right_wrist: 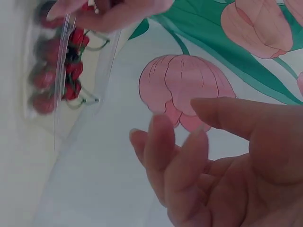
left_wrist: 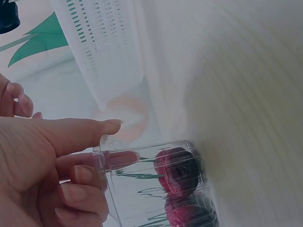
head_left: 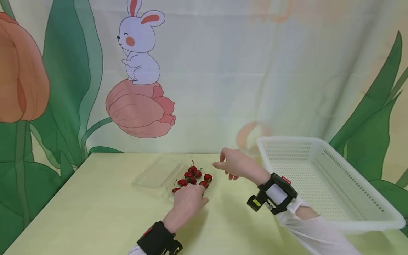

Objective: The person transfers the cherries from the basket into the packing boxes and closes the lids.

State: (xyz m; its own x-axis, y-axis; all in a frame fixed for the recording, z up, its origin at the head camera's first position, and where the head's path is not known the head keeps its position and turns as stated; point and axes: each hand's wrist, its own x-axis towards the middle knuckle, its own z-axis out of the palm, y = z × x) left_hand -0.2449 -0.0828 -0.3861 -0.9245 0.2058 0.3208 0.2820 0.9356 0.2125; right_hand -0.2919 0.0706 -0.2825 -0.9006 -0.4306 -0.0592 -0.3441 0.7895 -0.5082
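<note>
A clear plastic box (head_left: 210, 189) on the table holds several red cherries (head_left: 188, 175) with green stems. My left hand (head_left: 188, 202) is at its near edge. In the left wrist view its index finger (left_wrist: 125, 159) shows through the clear wall beside the stems, the thumb (left_wrist: 90, 132) stretches apart above it, and the other fingers curl at the wall. My right hand (head_left: 240, 164) hangs in the air between the box and a white basket. Seen in the right wrist view, its thumb and bent fingers stand apart with nothing between them.
The white perforated basket (head_left: 331, 223) stands at the right side of the table. The box's clear lid (head_left: 156, 173) lies folded back to the left. Behind the yellow table (head_left: 95, 212) hangs a curtain (head_left: 216, 78) printed with tulips and a rabbit.
</note>
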